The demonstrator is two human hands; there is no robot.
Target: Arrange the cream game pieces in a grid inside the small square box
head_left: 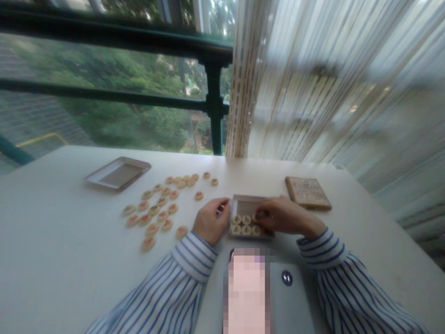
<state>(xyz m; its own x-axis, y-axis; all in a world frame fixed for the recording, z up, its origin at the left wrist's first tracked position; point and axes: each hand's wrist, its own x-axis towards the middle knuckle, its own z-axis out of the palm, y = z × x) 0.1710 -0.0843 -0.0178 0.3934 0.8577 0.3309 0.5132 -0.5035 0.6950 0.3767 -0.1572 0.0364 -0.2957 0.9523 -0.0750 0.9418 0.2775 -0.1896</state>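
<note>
A shallow open box (243, 200) stands in front of me with several round Chinese chess pieces (246, 229) in two rows, black characters facing up. At the box's left wall is my left hand (211, 221), its fingers curled in and the fingertips against the edge. My right hand (287, 215) reaches over the right side of the box. Its thumb and fingers are pinched on a chess piece (255, 217) at the end of the upper row, partly hidden by the fingertips. The hand also covers the box's right corner.
Many loose chess pieces (162, 215) lie scattered to the left, some red, some dark, some face down. A box lid (118, 174) lies beyond them. At the right is a flat wooden-looking box (308, 192). A blurred-out phone (246, 297) and a grey device (292, 301) lie in front.
</note>
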